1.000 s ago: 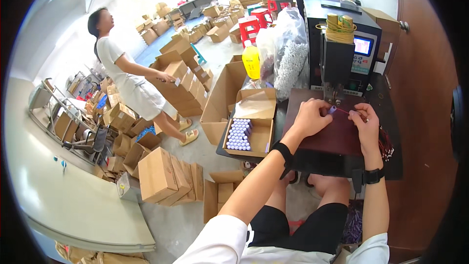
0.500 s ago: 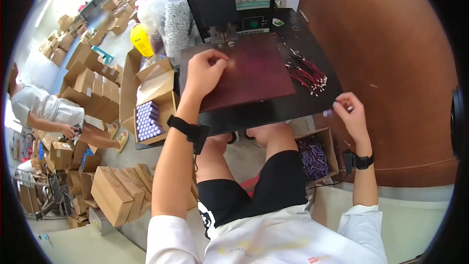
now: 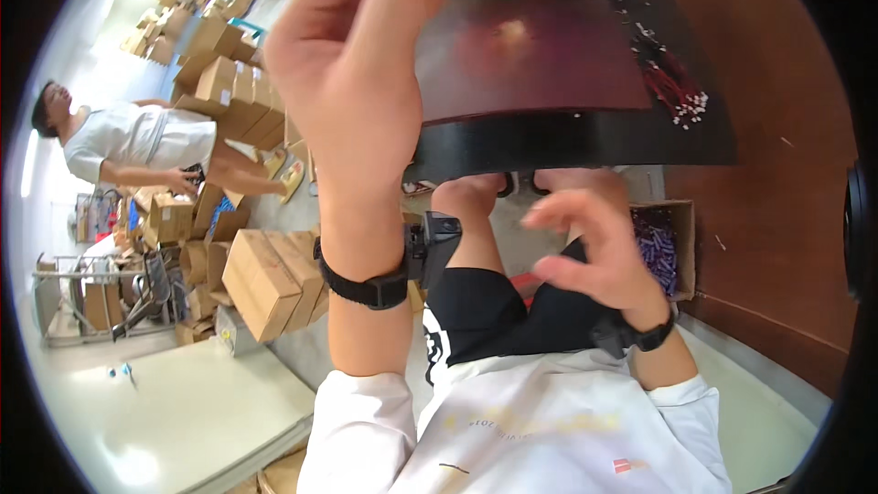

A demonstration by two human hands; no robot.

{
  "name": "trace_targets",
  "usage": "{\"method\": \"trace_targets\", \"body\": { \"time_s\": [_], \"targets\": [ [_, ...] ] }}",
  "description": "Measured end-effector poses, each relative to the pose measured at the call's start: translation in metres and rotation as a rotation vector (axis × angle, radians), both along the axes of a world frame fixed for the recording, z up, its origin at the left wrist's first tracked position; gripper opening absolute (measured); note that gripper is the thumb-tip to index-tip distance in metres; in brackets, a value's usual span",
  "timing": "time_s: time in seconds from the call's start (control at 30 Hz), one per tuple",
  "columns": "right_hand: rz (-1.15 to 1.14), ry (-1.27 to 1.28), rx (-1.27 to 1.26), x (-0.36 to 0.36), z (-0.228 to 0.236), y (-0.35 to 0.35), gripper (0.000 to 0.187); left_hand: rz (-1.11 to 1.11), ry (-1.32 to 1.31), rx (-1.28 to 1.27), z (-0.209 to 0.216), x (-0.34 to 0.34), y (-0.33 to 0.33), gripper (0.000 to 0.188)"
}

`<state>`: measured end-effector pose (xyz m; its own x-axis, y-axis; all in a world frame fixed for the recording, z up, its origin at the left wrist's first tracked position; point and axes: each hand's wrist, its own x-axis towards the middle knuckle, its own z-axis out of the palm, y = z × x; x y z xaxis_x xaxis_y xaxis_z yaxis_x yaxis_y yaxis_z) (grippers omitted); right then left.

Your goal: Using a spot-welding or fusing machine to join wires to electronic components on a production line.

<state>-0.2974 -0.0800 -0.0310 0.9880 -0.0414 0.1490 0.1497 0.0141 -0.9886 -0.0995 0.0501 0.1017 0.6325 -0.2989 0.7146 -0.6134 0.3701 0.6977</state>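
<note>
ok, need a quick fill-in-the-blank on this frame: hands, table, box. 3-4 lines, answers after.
1. The left hand is raised at the edge of the ____ mat on the black table.
2. The right hand hovers, fingers spread, over the person's ____.
3. The cardboard box under the table holds small ____ cylinders.
4. Each wrist wears a ____ band.

Missing words: dark red; lap; purple; black

White shirt [image 3: 549,430], long sleeves pushed up past the elbows, small faint print on chest, tiny red mark lower right. Black shorts [image 3: 494,311] with white graphic at left hem. Black strap with boxy black device on left wrist [image 3: 402,265]; black watch on right wrist [image 3: 640,337].
</note>
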Motion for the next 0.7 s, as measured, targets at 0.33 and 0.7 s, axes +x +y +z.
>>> {"method": "trace_targets", "body": {
  "time_s": [0.33, 0.7],
  "targets": [
    [0.327, 0.04, 0.663, 0.052, -0.011, 0.118, 0.066, 0.214, -0.024, -0.055, 0.017, -0.019, 0.02, 0.011],
    [0.278, 0.025, 0.807, 0.037, -0.039, 0.134, 0.052, 0.542, -0.473, 0.107, -0.003, -0.004, 0.014, 0.014]
  ]
}}
